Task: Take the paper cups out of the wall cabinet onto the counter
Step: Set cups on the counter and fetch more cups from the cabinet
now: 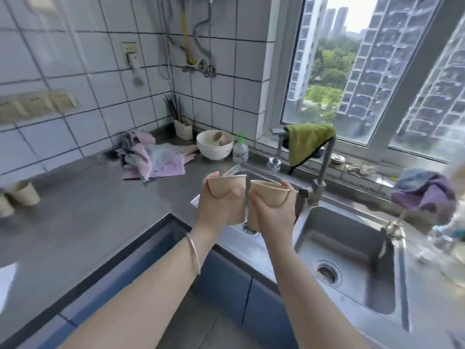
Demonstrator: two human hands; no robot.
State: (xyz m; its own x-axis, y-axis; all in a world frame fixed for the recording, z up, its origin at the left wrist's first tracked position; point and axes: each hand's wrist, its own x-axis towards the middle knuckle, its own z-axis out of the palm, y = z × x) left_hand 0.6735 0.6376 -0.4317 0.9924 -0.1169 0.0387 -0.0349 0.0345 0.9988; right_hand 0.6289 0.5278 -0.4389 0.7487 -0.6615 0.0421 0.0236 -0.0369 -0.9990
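Both my arms are stretched out over the sink. My left hand has its grip wrapped round a paper cup, upright, mouth up. My right hand grips a second paper cup, tilted slightly left, the two cups nearly touching. Two more cups stand on the tabletop, far left.

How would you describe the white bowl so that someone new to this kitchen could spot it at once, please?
Start at the window and drop to the grey counter at its left end. The white bowl sits there near the tiled corner, between pink cloths and a clear bottle; it alone is round, white and open-topped.
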